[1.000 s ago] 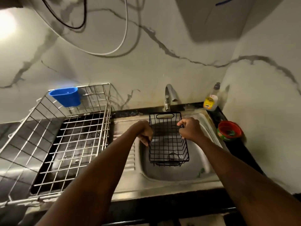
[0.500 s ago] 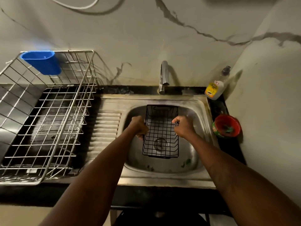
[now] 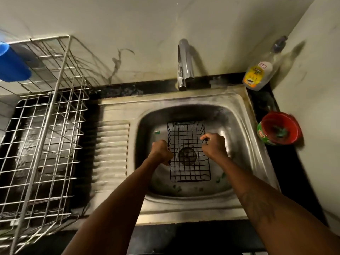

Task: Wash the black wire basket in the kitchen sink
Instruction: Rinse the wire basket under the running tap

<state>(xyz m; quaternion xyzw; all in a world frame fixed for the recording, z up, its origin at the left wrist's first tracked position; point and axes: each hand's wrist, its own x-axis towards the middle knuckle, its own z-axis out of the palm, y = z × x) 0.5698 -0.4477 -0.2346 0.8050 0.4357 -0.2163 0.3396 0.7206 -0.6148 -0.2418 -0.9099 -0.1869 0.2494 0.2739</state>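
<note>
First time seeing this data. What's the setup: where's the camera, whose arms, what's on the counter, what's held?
No robot here: a person works bare-handed. Every picture comes from one wide-angle camera worn on their head, looking down. The left hand and right hand each close their grip on a long side of the black wire basket, held in the steel sink over the drain, below the faucet. On the black counter: a silver wire dish rack with a blue plastic cup at left; a dish soap bottle and a red bowl at right.
</note>
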